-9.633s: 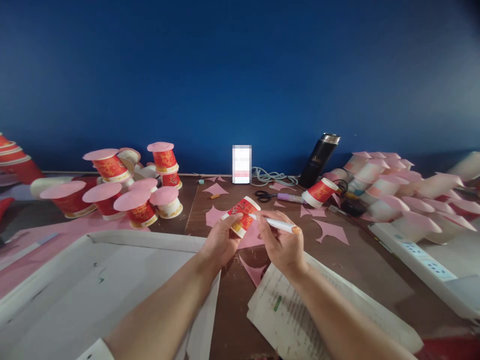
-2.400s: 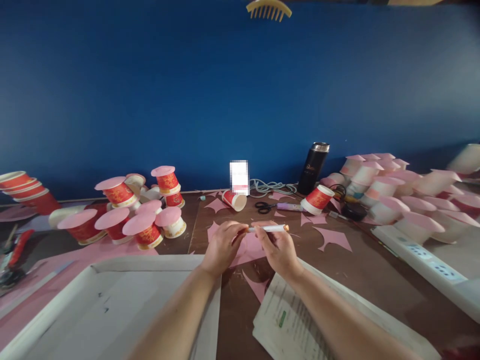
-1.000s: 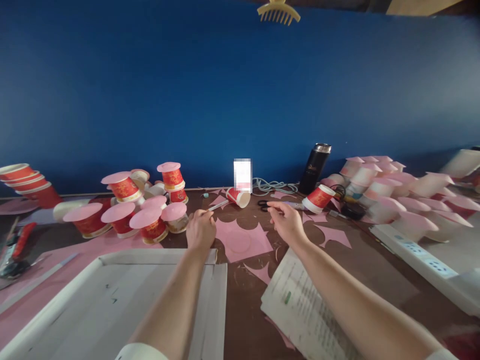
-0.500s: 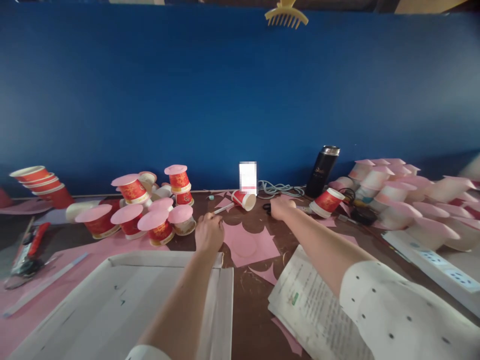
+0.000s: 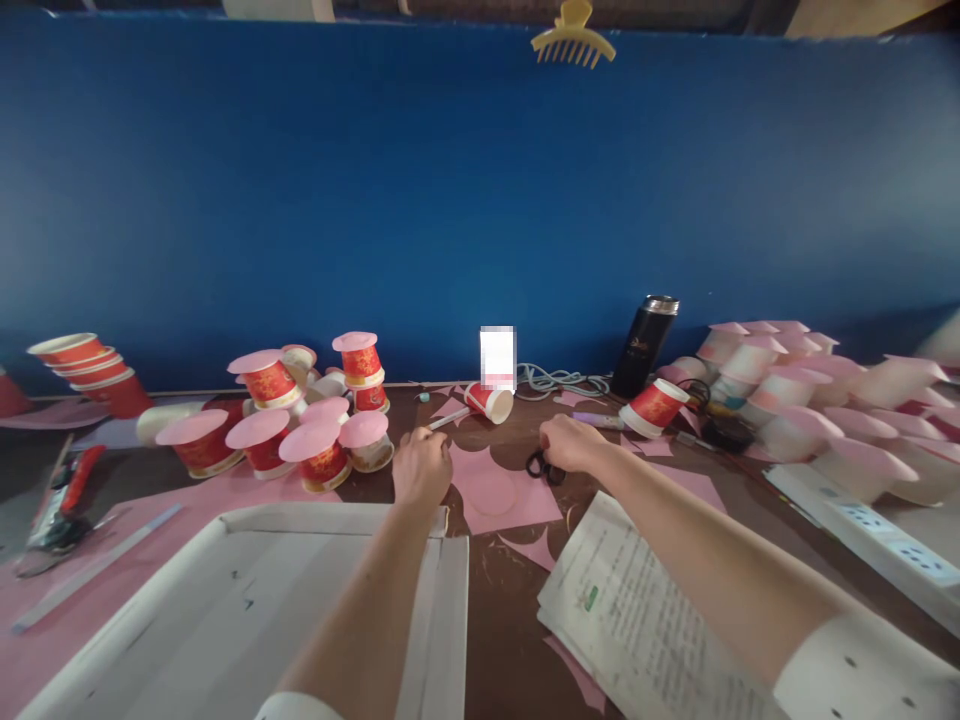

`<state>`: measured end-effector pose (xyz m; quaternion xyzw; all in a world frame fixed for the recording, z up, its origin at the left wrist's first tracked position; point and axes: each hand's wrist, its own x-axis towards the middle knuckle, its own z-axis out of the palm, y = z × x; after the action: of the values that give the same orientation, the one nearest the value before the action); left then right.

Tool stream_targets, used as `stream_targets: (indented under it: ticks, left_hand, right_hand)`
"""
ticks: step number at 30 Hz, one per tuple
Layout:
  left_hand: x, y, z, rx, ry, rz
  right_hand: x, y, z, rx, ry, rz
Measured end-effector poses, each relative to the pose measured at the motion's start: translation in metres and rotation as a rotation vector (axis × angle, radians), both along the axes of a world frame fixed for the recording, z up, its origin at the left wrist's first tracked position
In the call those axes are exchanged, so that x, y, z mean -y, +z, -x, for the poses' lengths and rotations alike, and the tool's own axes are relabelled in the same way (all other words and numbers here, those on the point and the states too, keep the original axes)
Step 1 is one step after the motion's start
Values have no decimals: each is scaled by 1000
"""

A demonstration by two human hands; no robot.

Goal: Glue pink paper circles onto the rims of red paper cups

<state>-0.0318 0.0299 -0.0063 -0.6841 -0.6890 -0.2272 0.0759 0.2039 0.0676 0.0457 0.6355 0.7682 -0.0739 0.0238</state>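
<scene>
My left hand point(image 5: 421, 465) rests closed on the table, with curled fingers at the near end of a slim white pen point(image 5: 450, 416). Its fingertips are partly hidden. My right hand point(image 5: 571, 443) is pinched closed on black-handled scissors point(image 5: 544, 467), whose loops stick out towards the left; the blades are hidden by the hand. Between the hands lies a sheet of pink paper point(image 5: 495, 490) with curved cut-outs along its edge and a round outline on it. A red-and-white paper cup point(image 5: 489, 402) lies on its side behind this sheet.
Paper cups topped with pink discs point(image 5: 311, 440) crowd the left, and more point(image 5: 810, 400) the right. A black flask point(image 5: 645, 345), a tilted red cup point(image 5: 656, 408), a power strip point(image 5: 885, 540), printed papers point(image 5: 622, 610) and a white box lid point(image 5: 225, 620) surround the arms.
My right hand has come nearer with the scissors, whose handle loops now show over the pink sheet's right edge. A purple-and-white stick behind it is uncovered. My left hand stays almost still.
</scene>
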Motion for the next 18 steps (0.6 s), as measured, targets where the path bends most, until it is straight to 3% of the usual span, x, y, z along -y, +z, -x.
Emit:
stream_targets:
  ticks: [7,18]
  left_hand:
    - [5,6,-3,-9,-55,168]
    - [11,9,-9,100,1,310]
  right_hand:
    - [18,-12,-9,-33,-128,-51]
    - [30,-13,1,-78,-225,-79]
